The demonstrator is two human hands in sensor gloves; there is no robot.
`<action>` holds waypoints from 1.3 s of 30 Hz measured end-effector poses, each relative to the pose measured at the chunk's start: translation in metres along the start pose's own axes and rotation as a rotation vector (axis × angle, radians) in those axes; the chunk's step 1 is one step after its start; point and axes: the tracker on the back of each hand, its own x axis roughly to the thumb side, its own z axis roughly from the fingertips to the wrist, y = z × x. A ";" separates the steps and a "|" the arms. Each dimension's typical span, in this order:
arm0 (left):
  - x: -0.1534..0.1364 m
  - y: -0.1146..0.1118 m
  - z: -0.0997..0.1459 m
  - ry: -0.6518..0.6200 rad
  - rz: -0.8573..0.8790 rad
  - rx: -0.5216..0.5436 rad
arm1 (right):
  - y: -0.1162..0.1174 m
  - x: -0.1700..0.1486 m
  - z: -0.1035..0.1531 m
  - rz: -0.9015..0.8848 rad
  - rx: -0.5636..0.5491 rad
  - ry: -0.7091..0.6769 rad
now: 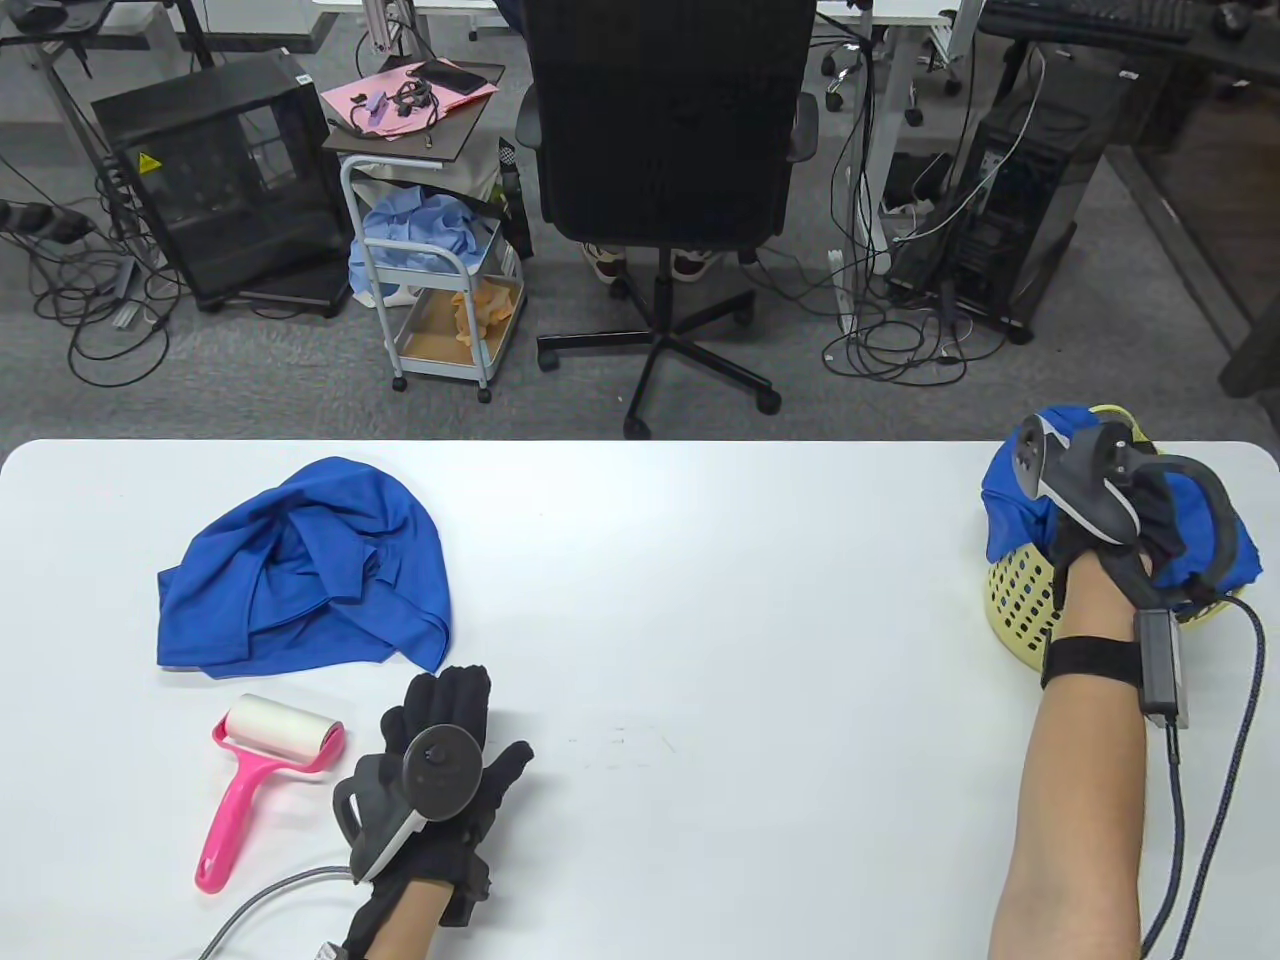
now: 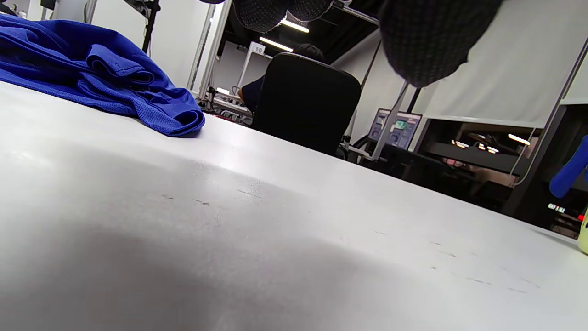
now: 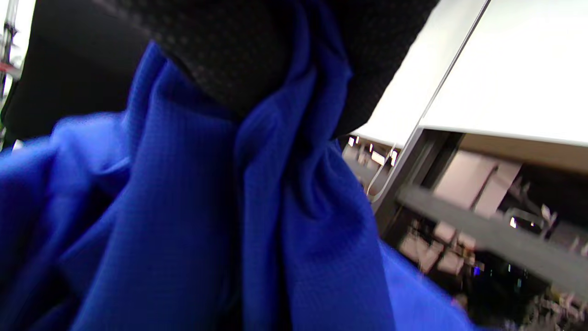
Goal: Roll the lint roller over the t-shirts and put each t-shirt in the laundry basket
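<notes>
Blue t-shirt [image 1: 1010, 500] bunched in right hand [image 1: 1120, 530] over yellow basket [image 1: 1020, 600], left hand [image 1: 450, 760] flat, empty

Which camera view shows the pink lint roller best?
The table view: the lint roller lies whole on the table, beside the left hand. The two wrist views do not show it.

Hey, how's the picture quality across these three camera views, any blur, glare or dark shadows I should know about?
Table view: sharp and evenly lit, only soft shadows under the left hand. Left wrist view: a wide dark shadow covers the near table, with a pale glare patch beyond it; the fingertips at the top are out of focus. Right wrist view: the blue t-shirt held by the right hand is blurred, as is the background.
</notes>
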 end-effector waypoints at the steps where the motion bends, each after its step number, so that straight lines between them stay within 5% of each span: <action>1: 0.000 0.000 0.000 0.000 -0.002 -0.002 | 0.008 0.002 -0.002 -0.010 0.065 -0.005; 15: 0.000 -0.002 -0.001 -0.001 -0.001 -0.016 | 0.063 0.001 -0.036 -0.182 0.687 0.013; 20: -0.001 -0.002 -0.003 0.007 0.001 -0.022 | 0.065 -0.001 -0.042 -0.198 0.748 0.016; 31: -0.001 0.001 -0.003 0.007 -0.007 -0.021 | 0.023 -0.015 -0.030 -0.222 0.672 0.003; 39: 0.000 0.003 -0.003 0.006 -0.034 -0.016 | -0.038 0.002 -0.003 -0.234 0.422 -0.029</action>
